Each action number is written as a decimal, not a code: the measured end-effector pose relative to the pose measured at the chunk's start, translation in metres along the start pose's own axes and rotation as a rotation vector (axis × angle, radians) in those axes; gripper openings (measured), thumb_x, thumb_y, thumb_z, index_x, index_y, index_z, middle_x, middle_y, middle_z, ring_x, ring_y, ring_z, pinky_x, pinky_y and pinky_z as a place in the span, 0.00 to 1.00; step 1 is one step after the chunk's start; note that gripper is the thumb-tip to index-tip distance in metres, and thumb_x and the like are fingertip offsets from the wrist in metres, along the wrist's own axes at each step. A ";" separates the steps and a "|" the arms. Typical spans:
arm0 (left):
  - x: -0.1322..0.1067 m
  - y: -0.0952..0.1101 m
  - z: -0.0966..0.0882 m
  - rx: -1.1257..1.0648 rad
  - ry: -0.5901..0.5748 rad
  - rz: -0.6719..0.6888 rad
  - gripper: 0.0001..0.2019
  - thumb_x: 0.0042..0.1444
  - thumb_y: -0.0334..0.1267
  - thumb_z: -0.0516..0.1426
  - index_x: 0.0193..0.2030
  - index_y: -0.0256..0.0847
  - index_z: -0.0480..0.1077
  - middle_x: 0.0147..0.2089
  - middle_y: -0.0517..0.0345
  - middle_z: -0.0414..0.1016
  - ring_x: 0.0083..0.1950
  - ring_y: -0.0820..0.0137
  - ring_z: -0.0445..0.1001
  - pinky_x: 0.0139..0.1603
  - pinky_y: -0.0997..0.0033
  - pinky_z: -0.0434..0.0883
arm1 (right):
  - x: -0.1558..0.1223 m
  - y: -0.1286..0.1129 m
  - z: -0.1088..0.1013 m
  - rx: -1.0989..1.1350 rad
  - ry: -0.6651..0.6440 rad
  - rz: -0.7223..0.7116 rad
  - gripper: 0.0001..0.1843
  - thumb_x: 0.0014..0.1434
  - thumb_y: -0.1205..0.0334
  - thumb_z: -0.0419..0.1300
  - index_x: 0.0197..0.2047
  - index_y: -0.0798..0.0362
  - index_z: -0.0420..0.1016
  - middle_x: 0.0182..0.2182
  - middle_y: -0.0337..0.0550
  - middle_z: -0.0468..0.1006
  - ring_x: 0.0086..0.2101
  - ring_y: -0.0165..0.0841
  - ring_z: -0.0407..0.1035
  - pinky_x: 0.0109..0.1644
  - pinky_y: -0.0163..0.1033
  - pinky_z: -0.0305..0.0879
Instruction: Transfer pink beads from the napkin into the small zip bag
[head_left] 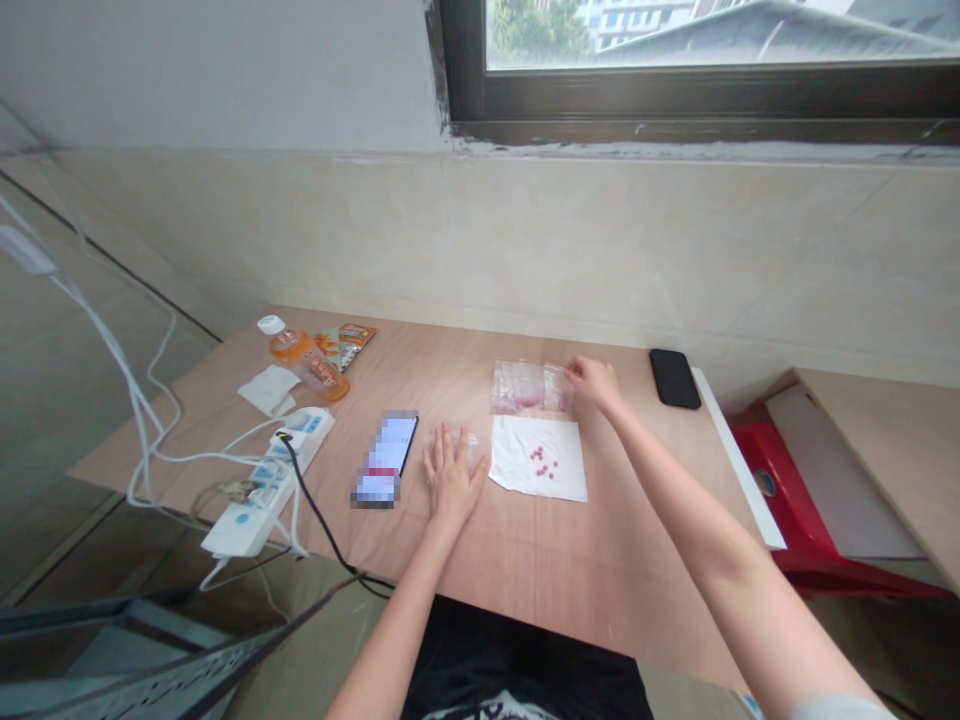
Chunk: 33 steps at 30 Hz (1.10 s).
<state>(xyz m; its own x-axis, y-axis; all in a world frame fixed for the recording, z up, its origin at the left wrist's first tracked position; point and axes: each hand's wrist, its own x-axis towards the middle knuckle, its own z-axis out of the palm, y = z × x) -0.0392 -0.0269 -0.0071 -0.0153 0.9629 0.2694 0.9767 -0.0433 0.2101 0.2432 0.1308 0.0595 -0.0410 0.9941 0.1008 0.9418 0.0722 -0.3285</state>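
My left hand lies flat with fingers spread on the wooden table, over a clear plastic bag that it partly hides. At the back, my right hand pinches the right end of a row of small clear zip bags, some with pinkish contents. Between the hands, nearer me, a white tissue is spread out. Several small pink beads or pellets are scattered on it; their exact kind is too small to tell.
Left of my hand lies a lit phone. Beyond it are a white power strip with cables, an orange drink bottle, a folded tissue and a snack packet. A black phone rests at the right, near a red chair.
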 end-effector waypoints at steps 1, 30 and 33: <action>0.000 0.001 -0.003 -0.007 0.006 -0.009 0.30 0.59 0.50 0.50 0.65 0.38 0.54 0.69 0.39 0.46 0.70 0.54 0.44 0.64 0.43 0.47 | -0.008 0.002 -0.006 0.123 0.050 -0.006 0.11 0.57 0.57 0.54 0.36 0.53 0.74 0.32 0.46 0.77 0.33 0.36 0.68 0.37 0.38 0.58; -0.012 0.097 -0.099 -0.942 -0.405 0.040 0.09 0.58 0.39 0.52 0.36 0.41 0.72 0.36 0.56 0.79 0.38 0.69 0.78 0.39 0.72 0.73 | -0.208 -0.077 -0.014 1.052 -0.085 0.099 0.14 0.54 0.51 0.61 0.31 0.54 0.79 0.29 0.45 0.79 0.29 0.34 0.71 0.30 0.35 0.63; -0.010 0.095 -0.101 -0.826 -0.410 0.080 0.10 0.59 0.39 0.51 0.36 0.42 0.73 0.33 0.57 0.79 0.35 0.68 0.77 0.36 0.72 0.71 | -0.209 -0.079 -0.015 0.970 -0.046 0.055 0.14 0.56 0.51 0.59 0.31 0.52 0.79 0.28 0.43 0.79 0.28 0.34 0.70 0.30 0.36 0.62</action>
<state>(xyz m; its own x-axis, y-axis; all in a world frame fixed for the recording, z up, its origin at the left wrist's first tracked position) 0.0319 -0.0672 0.1054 0.2763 0.9610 -0.0089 0.5070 -0.1379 0.8509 0.1820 -0.0837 0.0787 -0.0380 0.9988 0.0320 0.2594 0.0408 -0.9649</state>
